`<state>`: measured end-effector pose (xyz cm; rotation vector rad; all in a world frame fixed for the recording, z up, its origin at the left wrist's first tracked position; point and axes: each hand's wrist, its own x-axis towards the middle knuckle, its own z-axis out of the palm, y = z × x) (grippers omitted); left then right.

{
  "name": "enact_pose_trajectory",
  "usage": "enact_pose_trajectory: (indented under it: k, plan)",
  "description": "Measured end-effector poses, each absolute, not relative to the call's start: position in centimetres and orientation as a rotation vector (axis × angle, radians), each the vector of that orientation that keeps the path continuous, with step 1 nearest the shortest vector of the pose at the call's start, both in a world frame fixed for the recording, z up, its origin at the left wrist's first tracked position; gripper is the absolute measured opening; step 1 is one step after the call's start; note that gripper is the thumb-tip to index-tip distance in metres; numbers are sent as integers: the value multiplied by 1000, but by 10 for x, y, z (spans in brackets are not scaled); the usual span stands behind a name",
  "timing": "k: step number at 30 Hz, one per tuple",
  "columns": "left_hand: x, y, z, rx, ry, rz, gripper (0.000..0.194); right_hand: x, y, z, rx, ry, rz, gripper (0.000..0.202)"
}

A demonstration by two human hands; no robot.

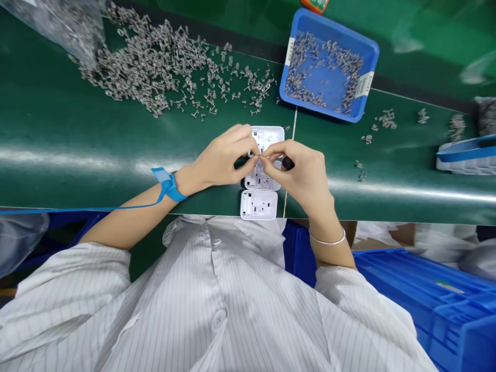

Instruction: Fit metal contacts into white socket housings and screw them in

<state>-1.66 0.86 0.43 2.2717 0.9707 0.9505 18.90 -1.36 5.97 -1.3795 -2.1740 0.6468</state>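
Observation:
Over a column of white plastic housings, my left hand (232,155) and my right hand (302,168) meet fingertip to fingertip. Both are closed in a pinch on a tiny metal part (260,155), probably a spring, mostly covered by the fingers. A dark round object (287,163) shows within the curl of my right hand. The top housing (269,134) and the middle housing (261,181) lie partly under the hands. The nearest housing (259,205) sits uncovered by the table's front edge, its inside facing up.
Many small metal springs (155,67) are heaped at the back left beside a plastic bag (62,26). A blue tray (329,62) of springs stands behind the hands. Small spring clusters (387,119) and a blue-and-white container (467,155) are at right. A blue strap (168,187) trails from my left wrist.

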Motion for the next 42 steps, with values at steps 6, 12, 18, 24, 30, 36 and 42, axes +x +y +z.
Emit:
enact_pose_trajectory:
  k: [6, 12, 18, 24, 30, 36, 42]
  plan:
    - [-23, 14, 5, 2285, 849, 685, 97, 188, -28, 59, -1600, -2153, 777, 9]
    - [-21, 15, -9, 2256, 862, 580, 84, 177, -22, 40, -1769, -2258, 698, 11]
    - [-23, 15, -7, 2244, 866, 568, 77, 172, -22, 38, -1844, -2372, 555, 14]
    - [-22, 14, -9, 2250, 863, 561, 69, 170, -27, 40, -1907, -2415, 505, 20]
    - [-23, 15, -11, 2274, 868, 543, 69, 165, -34, 46, -1942, -2570, 361, 27]
    - [-23, 15, -9, 2224, 855, 559, 72, 191, -29, 61, -1653, -2626, 479, 31]
    - [-23, 16, -7, 2239, 850, 547, 79, 234, 30, 46, -1749, -2119, 509, 27]
